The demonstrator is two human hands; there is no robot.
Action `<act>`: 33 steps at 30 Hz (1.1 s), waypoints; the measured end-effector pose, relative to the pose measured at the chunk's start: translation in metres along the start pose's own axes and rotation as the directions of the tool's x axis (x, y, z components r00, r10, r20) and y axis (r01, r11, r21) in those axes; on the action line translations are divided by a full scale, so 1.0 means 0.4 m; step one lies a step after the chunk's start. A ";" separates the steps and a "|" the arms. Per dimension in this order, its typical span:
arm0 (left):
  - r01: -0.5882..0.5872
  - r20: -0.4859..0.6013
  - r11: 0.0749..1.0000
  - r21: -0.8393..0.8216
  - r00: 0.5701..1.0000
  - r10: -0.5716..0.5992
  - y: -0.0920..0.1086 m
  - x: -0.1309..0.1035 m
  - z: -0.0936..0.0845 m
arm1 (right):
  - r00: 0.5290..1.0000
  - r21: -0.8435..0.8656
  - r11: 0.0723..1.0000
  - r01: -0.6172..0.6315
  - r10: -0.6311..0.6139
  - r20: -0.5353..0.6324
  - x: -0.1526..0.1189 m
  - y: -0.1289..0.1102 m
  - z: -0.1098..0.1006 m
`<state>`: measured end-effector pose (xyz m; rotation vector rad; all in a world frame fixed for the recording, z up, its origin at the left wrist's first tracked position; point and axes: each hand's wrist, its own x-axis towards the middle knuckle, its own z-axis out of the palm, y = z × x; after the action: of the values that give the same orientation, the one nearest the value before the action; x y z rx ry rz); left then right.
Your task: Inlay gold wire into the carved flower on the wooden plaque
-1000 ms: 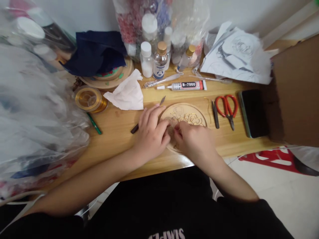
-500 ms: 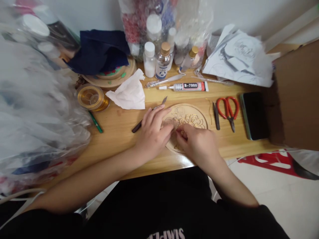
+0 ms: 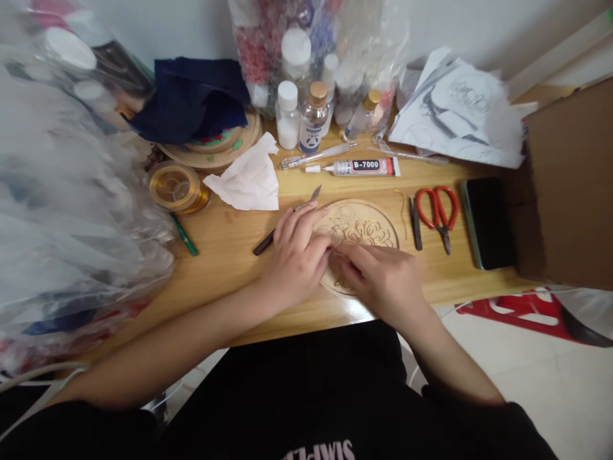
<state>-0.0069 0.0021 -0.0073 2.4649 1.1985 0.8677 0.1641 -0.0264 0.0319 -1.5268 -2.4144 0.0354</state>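
Left hand (image 3: 297, 262) is resting over the left part of the round wooden board (image 3: 389, 225), fingers loosely bent. Right hand (image 3: 385, 271) is meeting it there, thumb and forefinger nearly closed; whether either is gripping anything cannot be told, fingertips being hidden. Board is lying on the table (image 3: 230, 255), bearing a gold wire flower (image 3: 368, 233). Craft knife (image 3: 263, 243) is lying beside the left hand, pliers (image 3: 438, 214) to the board's right.

I can read "B-7000" on the silver tube (image 3: 366, 167); the clear bottle's (image 3: 313, 121) label is too small, the black shirt's (image 3: 311, 383) lettering cut off.
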 end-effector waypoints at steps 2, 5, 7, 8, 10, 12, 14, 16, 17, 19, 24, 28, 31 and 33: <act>-0.003 -0.003 0.999 -0.036 1.000 0.003 -0.001 0.001 -0.002 | 1.000 -0.020 1.000 0.019 -0.019 -0.022 -0.001 0.001 0.002; 0.005 0.011 0.997 -0.075 1.000 -0.004 -0.003 0.002 -0.005 | 0.999 -0.058 0.998 0.037 -0.038 -0.022 -0.002 0.003 0.005; 0.014 0.036 0.996 -0.092 0.999 -0.011 -0.005 0.002 -0.008 | 0.998 -0.067 0.996 0.052 -0.053 -0.021 -0.002 0.003 0.006; 0.017 0.044 0.995 -0.097 0.999 -0.013 -0.005 0.002 -0.009 | 0.998 -0.066 0.996 0.060 -0.062 -0.023 -0.002 0.004 0.006; 0.015 0.046 0.995 -0.099 0.999 -0.010 -0.005 0.002 -0.010 | 0.997 -0.050 0.996 0.067 -0.068 -0.020 -0.003 0.006 0.007; 0.007 0.033 0.995 -0.097 0.999 -0.003 -0.005 0.002 -0.010 | 0.999 0.002 0.999 0.048 -0.048 -0.003 -0.004 0.013 0.008; -0.002 0.021 0.995 -0.095 1.000 0.004 -0.006 0.001 -0.009 | 1.000 0.105 0.994 0.007 -0.009 0.020 -0.005 0.023 0.009; -0.012 0.007 0.995 -0.096 1.000 0.013 -0.008 0.000 -0.008 | 0.998 0.245 0.968 -0.049 0.040 0.039 -0.003 0.033 0.010; -0.021 -0.002 0.995 -0.097 1.000 0.021 -0.009 0.000 -0.006 | 0.997 0.312 0.947 -0.076 0.065 0.045 -0.001 0.038 0.009; -0.044 -0.024 0.994 -0.101 0.999 0.042 -0.010 -0.001 -0.004 | 0.993 0.419 0.900 -0.118 0.105 0.053 0.002 0.044 0.007; -0.069 -0.050 0.994 -0.090 0.997 0.064 -0.010 -0.001 0.000 | 0.991 0.494 0.860 -0.132 0.109 0.073 0.009 0.050 0.004; -0.050 -0.042 0.996 -0.080 0.998 0.047 -0.007 -0.001 -0.002 | 0.992 0.473 0.874 -0.112 0.068 0.109 0.011 0.059 0.011; -0.044 -0.027 0.996 -0.079 0.999 0.042 -0.007 -0.001 -0.003 | 0.991 0.397 0.916 -0.054 0.002 0.131 0.013 0.068 0.012; -0.041 -0.017 0.996 -0.076 0.999 0.040 -0.007 -0.001 -0.002 | 0.989 0.320 0.947 0.009 -0.055 0.135 0.015 0.074 0.010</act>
<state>-0.0094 0.0035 -0.0080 2.4338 1.1034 0.9267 0.1867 -0.0074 0.0245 -1.3765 -2.3926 0.5197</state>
